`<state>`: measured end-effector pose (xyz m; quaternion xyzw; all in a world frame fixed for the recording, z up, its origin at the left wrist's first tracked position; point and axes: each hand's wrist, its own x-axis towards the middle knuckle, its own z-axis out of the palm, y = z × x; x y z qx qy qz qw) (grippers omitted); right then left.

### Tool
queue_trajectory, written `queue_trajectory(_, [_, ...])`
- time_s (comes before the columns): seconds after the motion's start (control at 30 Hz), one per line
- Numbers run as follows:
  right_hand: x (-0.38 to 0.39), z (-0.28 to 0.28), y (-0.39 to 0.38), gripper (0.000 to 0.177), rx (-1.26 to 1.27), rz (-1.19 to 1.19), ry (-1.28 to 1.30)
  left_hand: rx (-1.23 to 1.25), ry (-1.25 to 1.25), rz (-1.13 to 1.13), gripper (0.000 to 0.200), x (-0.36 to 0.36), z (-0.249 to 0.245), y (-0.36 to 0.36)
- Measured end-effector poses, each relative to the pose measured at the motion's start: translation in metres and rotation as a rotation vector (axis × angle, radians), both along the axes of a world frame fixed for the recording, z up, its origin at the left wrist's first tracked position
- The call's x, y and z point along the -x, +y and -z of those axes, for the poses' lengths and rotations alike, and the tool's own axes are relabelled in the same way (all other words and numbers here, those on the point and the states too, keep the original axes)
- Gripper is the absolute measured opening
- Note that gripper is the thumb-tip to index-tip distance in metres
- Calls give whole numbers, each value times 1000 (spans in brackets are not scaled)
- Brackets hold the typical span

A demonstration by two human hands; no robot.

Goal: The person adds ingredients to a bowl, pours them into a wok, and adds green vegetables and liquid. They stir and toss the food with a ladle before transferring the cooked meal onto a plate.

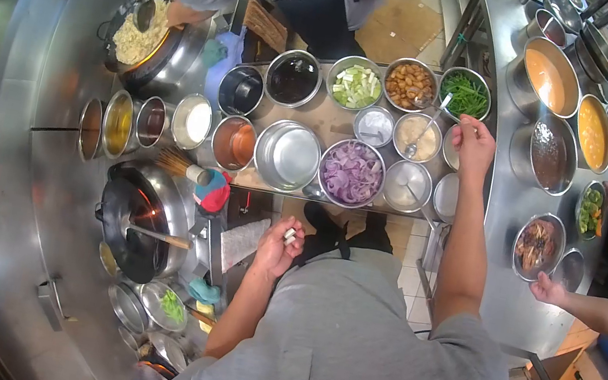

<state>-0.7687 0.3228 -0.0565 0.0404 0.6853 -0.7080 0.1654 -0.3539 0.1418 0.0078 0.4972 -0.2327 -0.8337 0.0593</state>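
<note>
My left hand (280, 244) is held in front of my waist, fingers curled around small white pieces (290, 235) whose kind I cannot make out. My right hand (474, 145) reaches over the far right of the ingredient table, its fingers drawn together; whatever is in them is hidden. Just beyond it sits a bowl of cut green vegetable (465, 95), and partly under it a metal bowl (451, 152). To its left stands a bowl of pale granules (417, 135) with a spoon (427, 126). A bowl of sliced purple onion (352, 172) lies between the hands.
Bowls of pale green chunks (356, 85) and brown pieces (410, 85) line the far row. At left are a black wok (138, 230) with a ladle and a wok of rice (140, 35) tended by another person. A co-worker's hands hold bowls on the right counter (496, 297).
</note>
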Motion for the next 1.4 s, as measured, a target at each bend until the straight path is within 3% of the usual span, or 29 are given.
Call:
queue_trajectory(0.4, [-8, 14, 6, 27, 7, 1, 63, 45, -12, -182, 20, -67, -5, -11])
queue_trajectory(0.47, [-11, -9, 3, 32, -173, -44, 92, 116, -38, -273, 18, -101, -17, -19])
queue_trajectory(0.5, [-10, -6, 4, 33, -110, -95, 208, 136, -57, -329, 16, -123, -23, -27])
queue_trajectory(0.57, [-17, -31, -20, 33, -203, -162, 217, 239, -143, -629, 16, -160, -47, -50])
queue_trajectory(0.67, [-41, -51, -70, 31, 49, -313, 235, 512, -241, -841, 19, -255, -56, -94])
queue_trajectory(0.77, [-110, -90, -147, 29, 179, -510, 224, 700, -432, -938, 26, -335, -51, -146])
queue_trajectory(0.9, [-241, -98, -262, 30, 99, -732, 91, 766, -484, -961, 27, -410, -23, -213])
queue_trajectory(0.97, [-322, -112, -318, 31, 59, -995, 161, 810, -537, -976, 34, -420, -16, -246])
queue_trajectory(1.03, [-391, -92, -371, 30, 74, -1155, 132, 858, -610, -995, 53, -432, -3, -266])
queue_trajectory(1.07, [-438, -109, -393, 30, 24, -1225, 163, 905, -688, -1007, 60, -431, 1, -272])
queue_trajectory(1.1, [-475, -102, -414, 30, 9, -1307, 228, 953, -765, -1012, 67, -432, 5, -276])
queue_trajectory(1.13, [-511, -112, -428, 27, -19, -1374, 588, 1040, -868, -957, 63, -437, 10, -274])
queue_trajectory(1.17, [-535, -77, -453, 23, 253, -1264, 1138, 1082, -789, -984, 58, -434, 11, -267])
queue_trajectory(1.2, [-557, -62, -469, 23, 260, -1279, 1359, 1121, -707, -1007, 53, -426, 4, -253])
queue_trajectory(1.27, [-578, -65, -487, 24, 112, -1418, 1560, 1183, -535, -1039, 41, -405, -9, -221])
queue_trajectory(1.37, [-575, -67, -498, 24, 117, -1323, 1589, 1222, -379, -969, 25, -370, -34, -162])
queue_trajectory(1.4, [-569, -66, -495, 23, 155, -1292, 1458, 1165, -323, -926, 23, -360, -38, -141])
